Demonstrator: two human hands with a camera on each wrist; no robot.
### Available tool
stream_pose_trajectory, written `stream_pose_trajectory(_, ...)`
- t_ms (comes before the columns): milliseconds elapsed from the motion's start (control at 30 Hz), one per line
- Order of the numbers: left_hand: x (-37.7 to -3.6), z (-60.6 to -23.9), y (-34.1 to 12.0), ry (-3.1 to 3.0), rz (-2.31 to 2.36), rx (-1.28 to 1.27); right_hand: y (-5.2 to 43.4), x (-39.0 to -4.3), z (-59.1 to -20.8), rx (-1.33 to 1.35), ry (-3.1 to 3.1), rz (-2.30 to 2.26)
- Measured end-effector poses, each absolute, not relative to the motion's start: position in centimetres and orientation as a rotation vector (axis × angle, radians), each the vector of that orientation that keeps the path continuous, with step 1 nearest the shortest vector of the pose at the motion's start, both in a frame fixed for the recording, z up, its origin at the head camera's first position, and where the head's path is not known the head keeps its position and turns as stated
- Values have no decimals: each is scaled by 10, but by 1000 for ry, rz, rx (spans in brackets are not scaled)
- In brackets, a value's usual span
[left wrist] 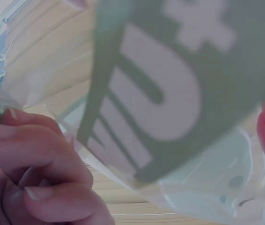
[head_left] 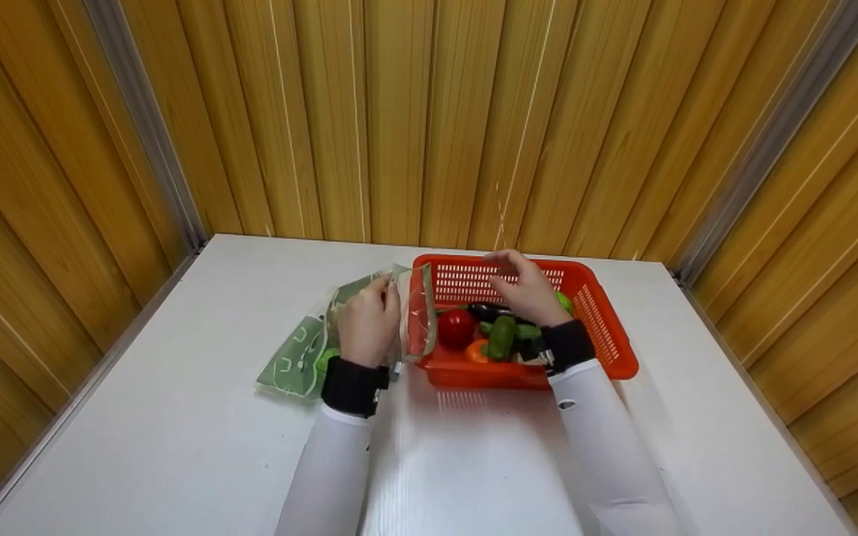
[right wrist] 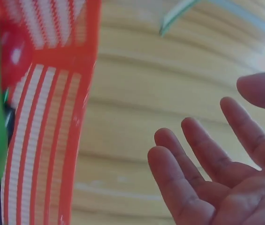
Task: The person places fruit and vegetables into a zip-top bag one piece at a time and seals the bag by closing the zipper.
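Note:
My left hand (head_left: 368, 324) pinches the edge of a translucent green plastic bag (head_left: 291, 365) printed with white lines. Something bright green (head_left: 327, 361) shows inside, its kind unclear. In the left wrist view the fingers (left wrist: 43, 154) curl at the bag's edge, and white lettering (left wrist: 158, 89) fills the bag's side. The bag's right end overlaps the left side of a red plastic basket (head_left: 626, 361). Above that basket is my right hand (head_left: 529, 290), holding nothing; the right wrist view has its fingers (right wrist: 202, 145) spread and loosely bent.
Inside the basket lie a round red vegetable or fruit (head_left: 456, 328), a green pepper (head_left: 502, 339), an orange piece (head_left: 477, 351) and a dark, shiny, long one (head_left: 487, 311). The basket stands on a white table (head_left: 176, 417), near the wood-patterned back wall (head_left: 392, 134).

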State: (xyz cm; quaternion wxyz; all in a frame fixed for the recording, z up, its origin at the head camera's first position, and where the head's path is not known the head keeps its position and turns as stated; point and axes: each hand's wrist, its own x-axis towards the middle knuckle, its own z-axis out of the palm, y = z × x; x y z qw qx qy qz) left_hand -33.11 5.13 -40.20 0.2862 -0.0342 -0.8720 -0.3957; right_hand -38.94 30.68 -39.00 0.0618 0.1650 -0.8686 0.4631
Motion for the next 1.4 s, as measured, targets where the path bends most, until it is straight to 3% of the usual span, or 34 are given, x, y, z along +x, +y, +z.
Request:
stream_pose_trajectory(367,-331,-404,51,-2323,-1053,-109,333,-414,-414,551,-3018,999)
stream_pose_trajectory(767,-333,-402,55,-2335,-1046,-101,335,-407,-430,649,-3295,688)
stream_pose_trajectory(1400,-333,-404,54,-2318,-1074,-119,334,-410,-429,533,-3031,1009)
